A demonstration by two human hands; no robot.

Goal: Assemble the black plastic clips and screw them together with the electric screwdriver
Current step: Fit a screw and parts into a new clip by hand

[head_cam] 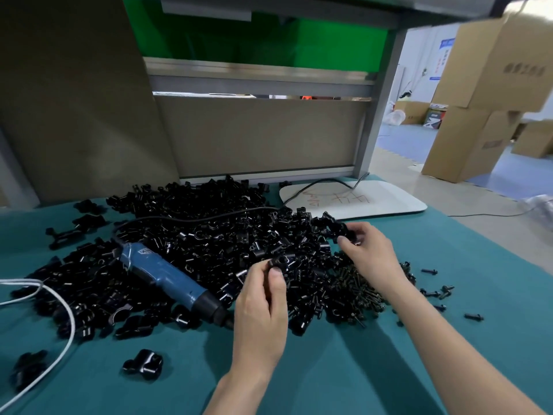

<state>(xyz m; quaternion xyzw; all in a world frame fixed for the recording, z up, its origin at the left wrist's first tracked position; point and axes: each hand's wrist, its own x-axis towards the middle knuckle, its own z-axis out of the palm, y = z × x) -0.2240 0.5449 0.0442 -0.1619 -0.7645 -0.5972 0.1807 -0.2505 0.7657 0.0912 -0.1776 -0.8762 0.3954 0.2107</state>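
Head cam, L hand [260,307] pinches clip [279,261], R hand [372,254] holds 2nd clip [342,229]

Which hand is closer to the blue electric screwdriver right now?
Left. The left hand sits just right of the screwdriver's black nose, pinching a clip. The right hand is farther right, gripping a second clip at the pile's edge.

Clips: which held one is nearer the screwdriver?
The clip pinched by the left hand, beside the screwdriver; the right hand holds its clip farther right.
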